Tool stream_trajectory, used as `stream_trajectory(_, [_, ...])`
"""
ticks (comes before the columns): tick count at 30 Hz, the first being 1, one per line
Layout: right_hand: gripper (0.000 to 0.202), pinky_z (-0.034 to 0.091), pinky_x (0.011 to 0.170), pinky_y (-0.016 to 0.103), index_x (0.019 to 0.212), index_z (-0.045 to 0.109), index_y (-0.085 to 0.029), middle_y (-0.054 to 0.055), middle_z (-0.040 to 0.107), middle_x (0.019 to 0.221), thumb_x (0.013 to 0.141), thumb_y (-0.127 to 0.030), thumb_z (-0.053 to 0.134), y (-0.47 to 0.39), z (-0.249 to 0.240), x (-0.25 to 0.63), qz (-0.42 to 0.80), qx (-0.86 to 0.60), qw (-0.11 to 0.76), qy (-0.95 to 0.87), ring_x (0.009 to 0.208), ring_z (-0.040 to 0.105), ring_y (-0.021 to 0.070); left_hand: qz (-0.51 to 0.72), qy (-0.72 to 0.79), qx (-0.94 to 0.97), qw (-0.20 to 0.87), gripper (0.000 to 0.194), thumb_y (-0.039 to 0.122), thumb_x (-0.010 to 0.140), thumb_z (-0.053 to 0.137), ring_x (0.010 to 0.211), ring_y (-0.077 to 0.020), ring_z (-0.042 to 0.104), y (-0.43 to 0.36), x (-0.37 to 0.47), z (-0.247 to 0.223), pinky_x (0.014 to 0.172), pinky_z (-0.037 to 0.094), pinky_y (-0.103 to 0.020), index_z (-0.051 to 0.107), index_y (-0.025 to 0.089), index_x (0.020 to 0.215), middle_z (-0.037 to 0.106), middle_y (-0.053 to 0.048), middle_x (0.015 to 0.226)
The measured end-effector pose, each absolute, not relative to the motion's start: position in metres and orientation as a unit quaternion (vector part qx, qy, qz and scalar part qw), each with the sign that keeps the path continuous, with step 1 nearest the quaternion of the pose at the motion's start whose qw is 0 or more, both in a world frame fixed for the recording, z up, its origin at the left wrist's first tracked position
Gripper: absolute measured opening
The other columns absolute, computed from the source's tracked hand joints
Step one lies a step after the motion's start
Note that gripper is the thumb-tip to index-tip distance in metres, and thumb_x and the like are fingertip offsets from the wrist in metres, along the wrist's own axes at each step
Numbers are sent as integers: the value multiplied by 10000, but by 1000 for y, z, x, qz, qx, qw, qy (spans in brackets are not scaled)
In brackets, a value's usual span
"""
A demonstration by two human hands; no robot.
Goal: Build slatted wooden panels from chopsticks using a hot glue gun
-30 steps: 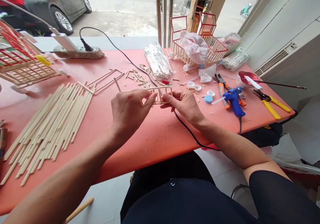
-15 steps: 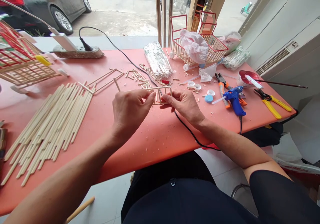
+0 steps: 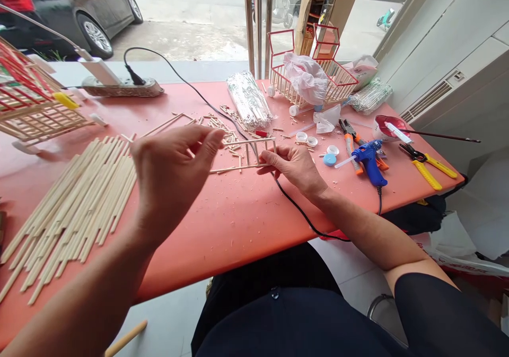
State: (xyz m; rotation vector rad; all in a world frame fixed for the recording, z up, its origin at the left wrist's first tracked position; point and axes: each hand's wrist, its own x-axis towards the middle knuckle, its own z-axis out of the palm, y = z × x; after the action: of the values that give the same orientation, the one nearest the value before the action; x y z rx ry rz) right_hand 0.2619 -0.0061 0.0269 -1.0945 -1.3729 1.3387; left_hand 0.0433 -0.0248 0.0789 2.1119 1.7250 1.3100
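Wooden stick frame (image 3: 247, 154) in right grip (image 3: 296, 168), above pink table (image 3: 222, 224)

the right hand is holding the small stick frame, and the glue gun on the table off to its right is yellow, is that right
Not quite: the glue gun is blue, not yellow, as the head view shows. The right hand does hold the small stick frame, and the gun lies on the table to its right.

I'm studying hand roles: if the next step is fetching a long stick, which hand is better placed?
Probably the left hand: it's nearer the long sticks, while the right hand grips the stick frame at its right end. Whether the left hand holds anything is unclear.
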Motion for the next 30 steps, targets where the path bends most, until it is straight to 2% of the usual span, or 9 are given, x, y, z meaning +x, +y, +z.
stream_trajectory(3, [538, 454, 484, 175, 786, 728, -153, 46, 779, 794, 763, -672, 867, -3, 28, 266, 538, -439, 464, -550, 724, 810, 179, 485, 569, 655, 113, 337, 361, 948, 709, 772, -126, 625, -14, 30, 87, 716, 454, -242, 810, 143, 1185, 791, -63, 1028])
stream_trajectory(6, [528, 453, 482, 176, 790, 730, -155, 48, 785, 798, 756, -661, 879, 0, 29, 268, 533, -443, 470, -547, 723, 811, 179, 458, 598, 614, 237, 463, 357, 887, 752, 699, -88, 553, -2, 20, 86, 628, 437, -205, 763, 124, 1288, 757, -60, 1031])
stream_trajectory(8, [527, 458, 487, 179, 795, 731, -156, 51, 787, 804, 776, -666, 861, 1, 29, 270, 531, -443, 469, -549, 726, 812, 180, 442, 596, 575, 344, 445, 364, 856, 767, 628, -74, 513, 4, 17, 83, 563, 426, -193, 773, 111, 1222, 717, -43, 922])
stream_trajectory(10, [527, 462, 495, 183, 799, 728, -157, 50, 785, 805, 796, -671, 843, 1, 28, 271, 532, -442, 465, -553, 733, 814, 182, 437, 575, 546, 426, 366, 368, 804, 802, 570, -66, 488, 8, 16, 79, 501, 405, -187, 795, 104, 1058, 674, -31, 824])
stream_trajectory(13, [524, 465, 510, 186, 799, 715, -161, 41, 773, 793, 801, -670, 839, 1, 28, 272, 530, -448, 457, -557, 747, 816, 185, 413, 546, 532, 498, 312, 397, 713, 873, 488, -58, 431, 13, 16, 73, 430, 329, -188, 781, 110, 797, 582, -3, 636])
stream_trajectory(15, [526, 466, 520, 185, 804, 709, -164, 36, 767, 783, 800, -673, 839, 1, 29, 273, 532, -454, 448, -557, 755, 815, 185, 401, 538, 525, 523, 335, 410, 656, 915, 453, -59, 405, 16, 14, 69, 410, 298, -194, 778, 113, 726, 541, 6, 552])
stream_trajectory(23, [554, 479, 552, 175, 937, 761, -177, 82, 820, 1016, 742, -679, 889, 3, 32, 274, 601, -459, 355, -549, 916, 801, 195, 422, 508, 474, 582, 317, 372, 586, 961, 407, -36, 377, 9, 9, 52, 426, 284, -193, 765, 127, 634, 534, 12, 485])
stream_trajectory(26, [568, 457, 544, 175, 924, 772, -173, 78, 814, 984, 728, -694, 885, 4, 31, 273, 607, -451, 353, -551, 933, 773, 192, 438, 511, 474, 568, 286, 361, 633, 931, 423, -43, 403, -3, 17, 48, 434, 270, -198, 758, 134, 625, 580, -8, 524])
stream_trajectory(30, [578, 436, 535, 185, 891, 793, -154, 73, 803, 929, 742, -708, 862, 4, 30, 273, 593, -438, 357, -574, 815, 702, 143, 447, 522, 486, 540, 246, 345, 700, 887, 437, -57, 420, -17, 29, 51, 441, 271, -228, 774, 130, 653, 621, -21, 567])
